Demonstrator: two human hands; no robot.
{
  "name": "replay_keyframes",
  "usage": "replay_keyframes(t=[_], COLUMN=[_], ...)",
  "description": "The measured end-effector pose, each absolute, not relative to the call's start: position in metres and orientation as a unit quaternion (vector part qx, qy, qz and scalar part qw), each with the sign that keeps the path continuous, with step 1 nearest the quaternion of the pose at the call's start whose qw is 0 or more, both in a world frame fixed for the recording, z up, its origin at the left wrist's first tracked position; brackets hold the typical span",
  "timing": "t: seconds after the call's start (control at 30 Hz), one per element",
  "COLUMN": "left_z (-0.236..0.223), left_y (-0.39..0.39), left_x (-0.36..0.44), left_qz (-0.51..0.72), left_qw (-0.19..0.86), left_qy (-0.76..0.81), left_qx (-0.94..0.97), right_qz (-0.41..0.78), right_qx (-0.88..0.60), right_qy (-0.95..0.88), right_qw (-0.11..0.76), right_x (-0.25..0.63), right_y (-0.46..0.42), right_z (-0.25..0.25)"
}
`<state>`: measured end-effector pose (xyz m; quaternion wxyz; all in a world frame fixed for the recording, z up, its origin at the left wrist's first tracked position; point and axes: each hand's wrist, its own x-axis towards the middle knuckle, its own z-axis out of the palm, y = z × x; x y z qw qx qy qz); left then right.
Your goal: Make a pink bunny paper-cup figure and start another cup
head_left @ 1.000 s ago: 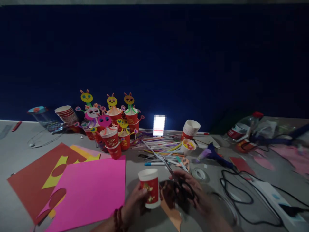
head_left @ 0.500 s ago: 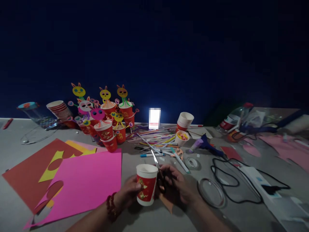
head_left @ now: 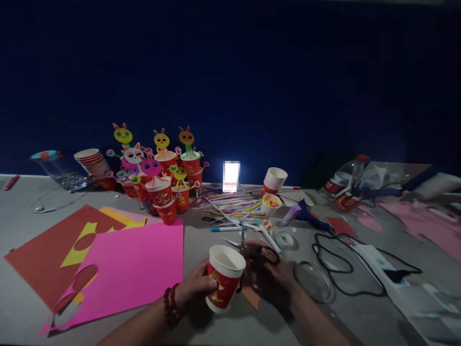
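Note:
A red and white paper cup (head_left: pixel 226 278) with gold print is gripped at its left side by my left hand (head_left: pixel 197 287), its mouth tilted slightly to the right. Dark-handled scissors (head_left: pixel 242 246) are in my right hand (head_left: pixel 270 275), just right of the cup. Their blades stand apart near the cup's rim. The cup hides part of the right hand's fingers. Beneath that hand an orange piece of paper (head_left: pixel 251 297) lies on the table.
Cut pink paper (head_left: pixel 140 269) and brown-red paper (head_left: pixel 36 254) lie at left. Several decorated cups (head_left: pixel 160 190) stand behind. Pens and pipe cleaners (head_left: pixel 230 206) are heaped at the back middle. A glue gun (head_left: pixel 311 216), tape roll (head_left: pixel 314 281) and black cable (head_left: pixel 345 290) lie at right.
The scissors have swung from pointing up, blades together, to blades apart beside the cup's rim. My left hand has shifted the cup slightly right and tilted it.

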<state>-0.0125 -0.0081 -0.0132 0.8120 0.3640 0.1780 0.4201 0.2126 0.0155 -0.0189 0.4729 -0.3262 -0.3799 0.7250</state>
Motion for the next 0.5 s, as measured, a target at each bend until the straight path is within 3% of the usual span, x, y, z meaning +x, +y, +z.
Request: replay_keyframes(t=[0.13,0.4,0.5], left_z=[-0.016,-0.021,-0.021], left_y=[-0.005,-0.013,-0.005], left_x=[-0.012,-0.001,-0.003], left_qz=[0.461,0.418,0.48], left_qw=[0.785,0.815,0.813], left_qy=[0.18,0.169,0.192], left_qx=[0.373,0.364,0.27], right_qz=[0.781,0.614,0.604], right_qx=[-0.292,-0.448,-0.449], right_qy=[-0.318,-0.415,-0.381], right_qw=[0.452,0.5,0.537], right_x=[0.201,0.18,0.182], right_y=[0.01,0.014,0.02], right_z=[-0.017,-0.004,0.003])
